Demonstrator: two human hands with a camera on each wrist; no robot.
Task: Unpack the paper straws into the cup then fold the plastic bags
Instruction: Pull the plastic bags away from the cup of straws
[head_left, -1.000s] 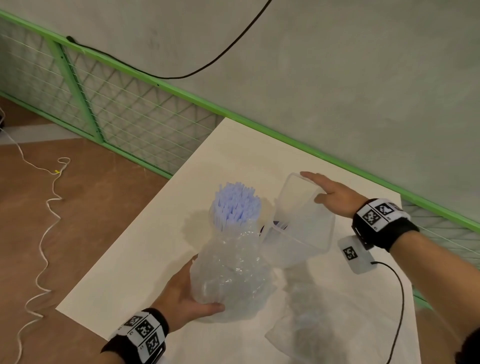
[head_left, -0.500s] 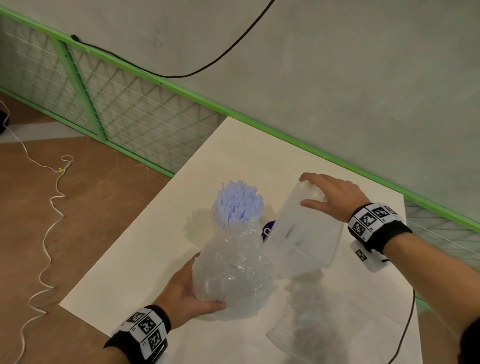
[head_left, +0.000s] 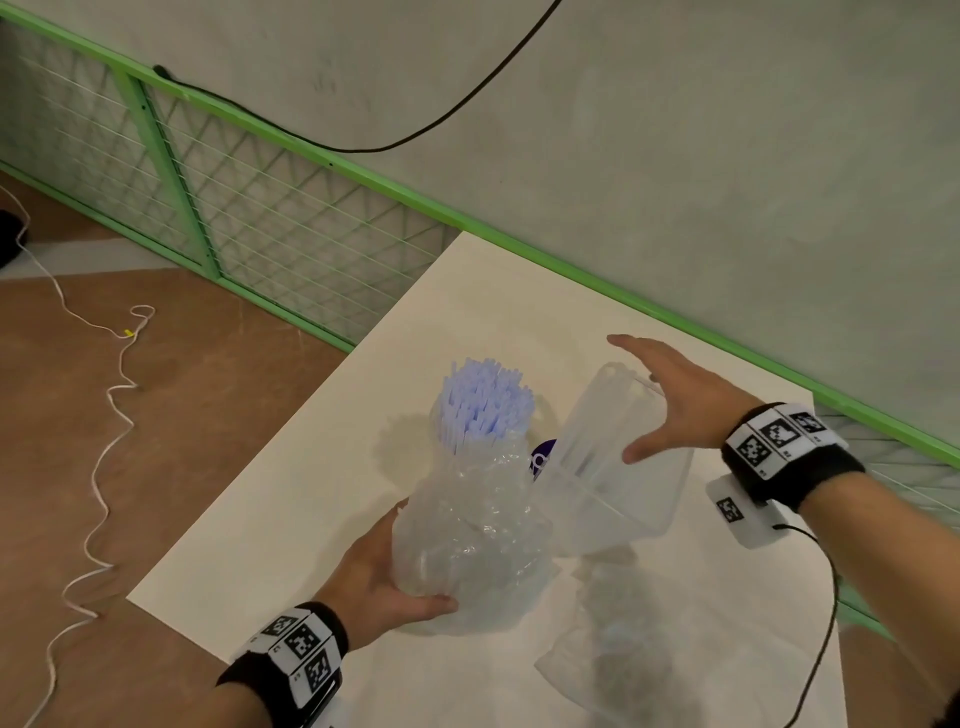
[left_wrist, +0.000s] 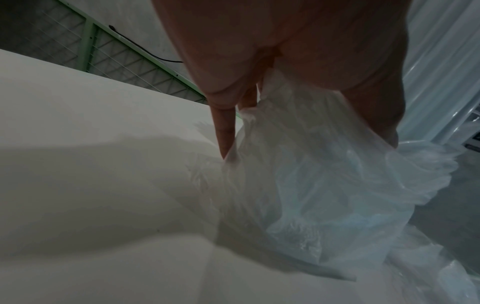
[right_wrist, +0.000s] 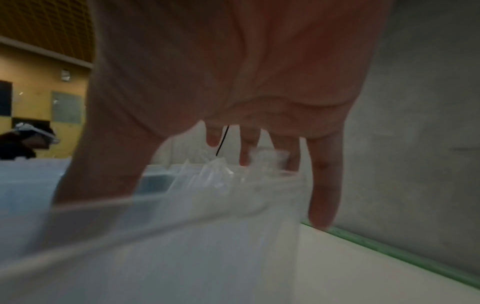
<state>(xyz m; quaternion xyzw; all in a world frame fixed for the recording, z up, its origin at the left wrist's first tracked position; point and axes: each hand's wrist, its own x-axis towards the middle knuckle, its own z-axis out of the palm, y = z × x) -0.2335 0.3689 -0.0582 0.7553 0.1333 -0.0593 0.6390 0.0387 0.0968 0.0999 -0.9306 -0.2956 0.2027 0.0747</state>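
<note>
The left hand (head_left: 382, 577) grips the bag (head_left: 478, 540) of straws (head_left: 485, 402) upright mid-table. At its three o'clock, the right hand (head_left: 680, 405), fingers spread, touches the tilted cup (head_left: 618, 462). Unpacking looks underway; next, I judge, align cup mouth with straw tips.

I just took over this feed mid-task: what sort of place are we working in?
Probably an indoor recording space, not a home. A bare white table stands against a grey wall edged by a green mesh barrier; loose cables trail over the brown floor.
</note>
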